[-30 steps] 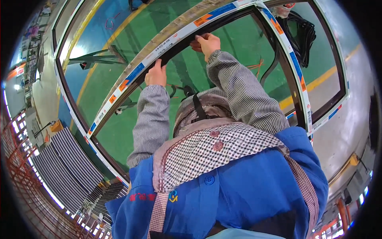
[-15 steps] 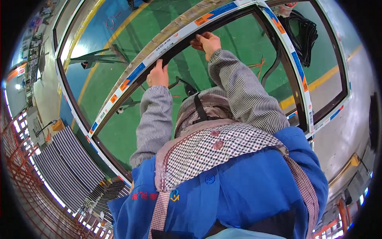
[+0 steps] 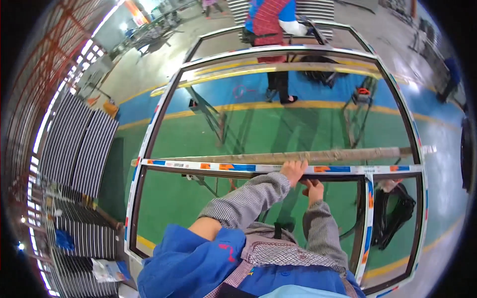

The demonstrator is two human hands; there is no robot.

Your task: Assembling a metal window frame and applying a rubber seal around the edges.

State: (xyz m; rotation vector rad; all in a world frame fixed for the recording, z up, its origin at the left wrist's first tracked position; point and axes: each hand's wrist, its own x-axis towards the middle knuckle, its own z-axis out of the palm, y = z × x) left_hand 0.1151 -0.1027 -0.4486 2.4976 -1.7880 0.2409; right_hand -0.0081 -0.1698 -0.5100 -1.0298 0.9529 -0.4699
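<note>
A large window frame (image 3: pixel 243 168) with white, blue and orange covering film lies before me, raised above the floor. My left hand (image 3: pixel 294 172) is curled over its middle crossbar, fingers on the top face. Just right of it and nearer to me, my right hand (image 3: pixel 314 190) has its fingers pinched at the bar's dark inner edge. A black rubber strip (image 3: pixel 330 177) runs along that edge by the fingertips, partly hidden by my hands. A dark loose strip (image 3: pixel 352 231) hangs inside the opening, near the upright on the right.
A co-worker (image 3: pixel 271 25) stands at the frame's far end. A long wrapped beam (image 3: pixel 343 155) lies beneath the frame, just beyond the crossbar. Black coiled strips (image 3: pixel 394 213) hang in the right opening. Support stands (image 3: pixel 365 97) are underneath. Striped stacks of profiles (image 3: pixel 74 144) are at left.
My view has lifted, bringing the far end and co-worker into sight. My left hand has moved right along the crossbar and over its top, close to my right hand.
</note>
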